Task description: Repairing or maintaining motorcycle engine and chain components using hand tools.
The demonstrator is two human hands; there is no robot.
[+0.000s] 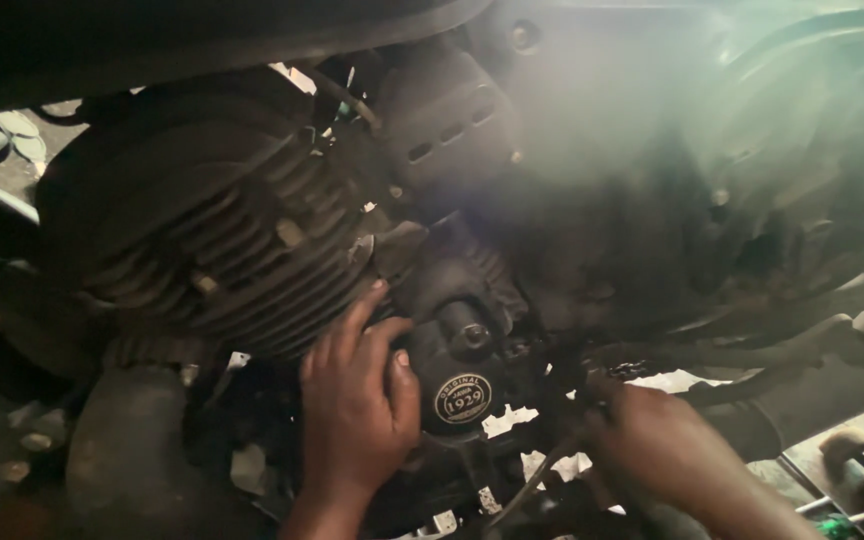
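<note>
Down low, a person is reaching into a dirty motorbike engine. The best thing to steer by is the round black cover (460, 385) with a badge on it, near the bottom of the engine.

The left hand (357, 405) lies flat just to the left of that round cover. Its fingers (352, 325) are spread a little and point up toward the ribbed metal fins (222, 250), which sit up and to the left of the cover. The thumb touches the edge of the cover. This hand pinches nothing; it just presses on the engine.

The right hand (652, 435) is lower and to the right of the cover, a bit apart from it. It is curled, and a thin rod or tool (537, 480) pokes out from it, slanting down and to the left, under the cover. It is too dark and blurry to tell how the fingers grip it, or what kind of tool it is.

So the round cover lies between the two hands, and the left hand is the nearer one. A short dark knob (467, 335) sticks out just above the cover. Smoke or haze hides the engine parts up and to the right.
</note>
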